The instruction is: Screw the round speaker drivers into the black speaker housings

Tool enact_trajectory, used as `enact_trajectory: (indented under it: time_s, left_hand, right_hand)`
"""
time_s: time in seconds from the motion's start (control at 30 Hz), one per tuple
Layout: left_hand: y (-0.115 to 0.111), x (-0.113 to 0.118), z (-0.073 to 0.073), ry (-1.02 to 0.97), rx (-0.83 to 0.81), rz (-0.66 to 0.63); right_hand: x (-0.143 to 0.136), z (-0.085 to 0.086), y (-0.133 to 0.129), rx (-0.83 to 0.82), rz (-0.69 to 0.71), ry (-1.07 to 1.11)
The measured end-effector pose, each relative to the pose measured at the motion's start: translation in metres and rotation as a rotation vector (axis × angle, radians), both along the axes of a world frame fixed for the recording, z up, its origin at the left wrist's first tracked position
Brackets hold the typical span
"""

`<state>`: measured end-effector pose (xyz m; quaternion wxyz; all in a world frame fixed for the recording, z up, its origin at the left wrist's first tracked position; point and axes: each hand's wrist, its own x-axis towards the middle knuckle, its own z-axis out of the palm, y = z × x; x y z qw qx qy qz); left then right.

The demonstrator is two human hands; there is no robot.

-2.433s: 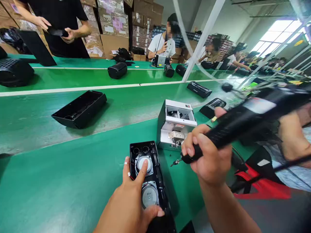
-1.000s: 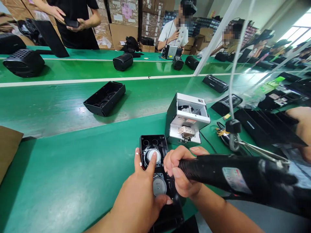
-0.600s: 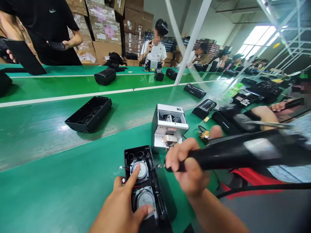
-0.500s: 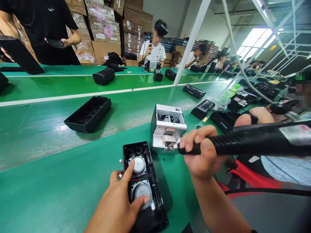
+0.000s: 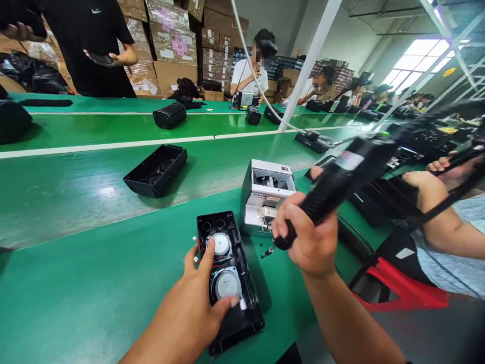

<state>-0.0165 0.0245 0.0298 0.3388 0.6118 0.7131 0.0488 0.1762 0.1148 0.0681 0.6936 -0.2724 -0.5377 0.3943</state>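
My right hand (image 5: 308, 240) is wrapped around a black electric screwdriver (image 5: 333, 182), partly blurred. Its bit (image 5: 269, 252) points down and left, just in front of a white and black screw feeder (image 5: 268, 197). With fingers spread, my left hand (image 5: 197, 293) rests over a long black speaker housing (image 5: 242, 308) lying open side up. The index fingertip touches the upper round speaker (image 5: 222, 245), and the thumb lies at the edge of the lower speaker (image 5: 227, 284). Thin red wires with small white connectors (image 5: 196, 259) come out at the housing's left side.
An open black housing (image 5: 155, 172) lies beyond on the green table (image 5: 94, 273). A closed black case (image 5: 170, 116) sits farther back. Co-workers stand and sit across the table; one person's arm (image 5: 435, 202) is at right, beside a red chair part (image 5: 409, 290). A white post (image 5: 310, 65) rises behind.
My right hand has drawn the screwdriver back from the feeder, turning it so its tip points down. My left hand stays on the housing. The view has shifted slightly.
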Motion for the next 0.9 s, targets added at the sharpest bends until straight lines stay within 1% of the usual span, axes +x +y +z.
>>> enact_trajectory:
  time_s: [0.1,0.17,0.23,0.37,0.47,0.53,0.57,0.63,0.7,0.73,0.8,0.9]
  left_hand:
    - [-0.002,-0.001,0.003,-0.024,-0.043,-0.010]
    - [-0.002,0.000,0.004,-0.005,-0.046,0.004]
    - [-0.001,0.002,0.005,0.011,-0.041,0.010]
    - [0.000,0.004,0.006,0.014,-0.045,0.006]
    - [-0.005,0.004,0.008,0.070,-0.011,-0.012]
    - [-0.015,0.005,0.011,0.168,0.079,-0.033]
    - [-0.021,0.005,0.013,0.227,0.156,-0.044]
    - [-0.032,0.005,0.016,0.318,0.361,-0.069]
    - [-0.038,0.004,0.017,0.332,0.563,-0.096]
    - [-0.038,0.003,0.016,0.296,0.642,-0.116]
    - [-0.032,0.002,0.011,0.145,0.737,-0.195]
    - [-0.019,0.003,-0.002,-0.107,0.783,-0.304]
  right_hand:
    - [-0.006,0.005,-0.030,-0.017,0.026,0.098]
    - [-0.011,0.004,-0.046,-0.003,0.063,0.113]
    - [-0.015,0.000,-0.057,-0.004,0.111,0.112]
    - [-0.019,-0.010,-0.062,-0.014,0.142,0.135]
    - [-0.020,-0.013,-0.060,-0.024,0.147,0.148]
    - [-0.020,-0.012,-0.059,-0.031,0.139,0.141]
    - [-0.020,-0.010,-0.058,-0.035,0.133,0.140]
    - [-0.021,-0.006,-0.058,-0.033,0.126,0.147]
    - [-0.021,-0.002,-0.057,-0.031,0.132,0.164]
    - [-0.022,0.001,-0.057,-0.027,0.138,0.174]
    - [-0.023,0.005,-0.056,-0.023,0.149,0.194]
    - [-0.023,0.008,-0.055,-0.027,0.141,0.252]
